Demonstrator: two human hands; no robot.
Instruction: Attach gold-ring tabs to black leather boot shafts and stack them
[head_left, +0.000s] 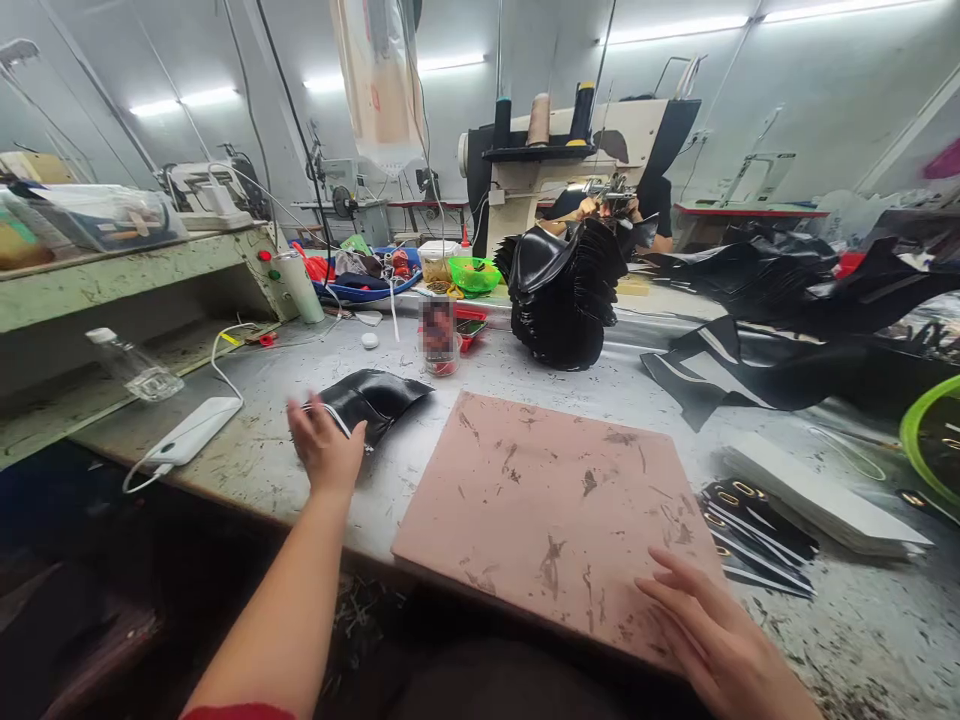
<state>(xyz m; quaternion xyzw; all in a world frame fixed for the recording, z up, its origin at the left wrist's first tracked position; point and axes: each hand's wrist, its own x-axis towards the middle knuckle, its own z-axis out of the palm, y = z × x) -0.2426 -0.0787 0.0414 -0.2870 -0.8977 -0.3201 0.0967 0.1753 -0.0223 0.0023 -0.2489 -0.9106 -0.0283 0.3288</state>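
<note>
My left hand (326,445) reaches to a glossy black leather-like piece (379,398) lying on the table at the left. Its thumb is spread from the fingers, which rest on or just over the near-left end of the piece; whether they press on it I cannot tell. A thin white strip runs along the piece beside the thumb. My right hand (709,625) is open, with fingers stretched out and nothing held, at the front right corner of a scuffed pink board (525,480). Just beyond that hand lie black strips with gold-coloured rings (750,530).
Behind the board stands a stack of black pieces (559,300), before a sewing machine (555,165) where another person's hands work. A power bank (199,430) and bottle (139,370) lie left. White sheets (825,490) and black material (750,370) lie right. A jar (439,345) stands mid-table.
</note>
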